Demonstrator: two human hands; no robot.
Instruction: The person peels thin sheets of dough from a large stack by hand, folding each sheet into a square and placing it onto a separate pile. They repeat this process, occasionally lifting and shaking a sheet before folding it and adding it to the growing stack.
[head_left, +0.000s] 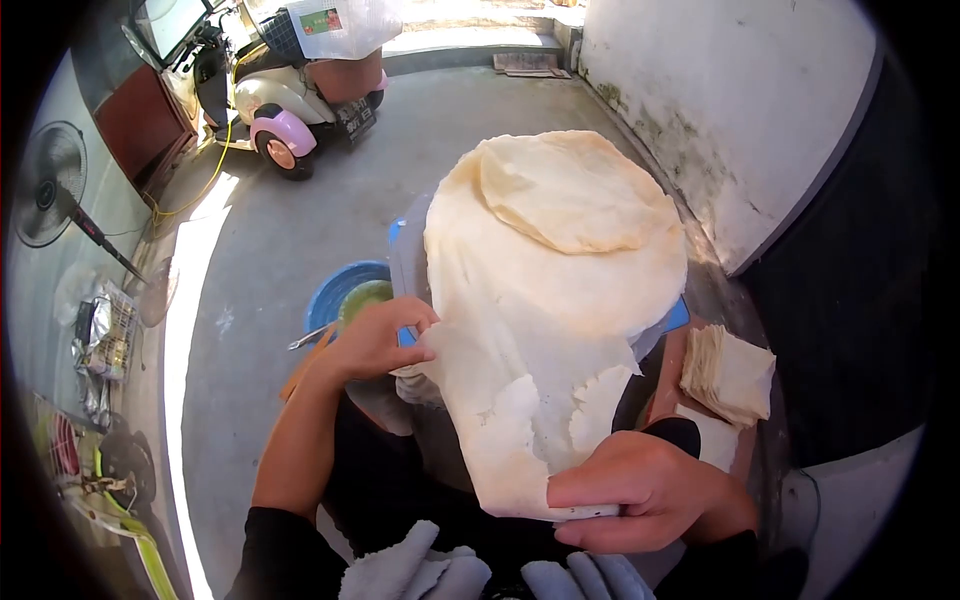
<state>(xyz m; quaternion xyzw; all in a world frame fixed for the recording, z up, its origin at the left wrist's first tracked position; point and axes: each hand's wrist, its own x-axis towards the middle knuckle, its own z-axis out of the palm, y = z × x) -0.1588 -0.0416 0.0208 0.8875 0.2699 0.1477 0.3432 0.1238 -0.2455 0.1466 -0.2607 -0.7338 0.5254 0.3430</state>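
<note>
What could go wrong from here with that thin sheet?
1. The thin sheet already has ragged edges between the left hand and right hand; pulling could lengthen the tears.
2. It drapes off the round stack, so a tug might shift other layers.
3. The folded pile sits near the right forearm; an outward swing might knock it.

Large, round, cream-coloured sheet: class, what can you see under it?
Bright blue edges and a greyish layer show at the sides; the cream-coloured sheet covers the rest.
</note>
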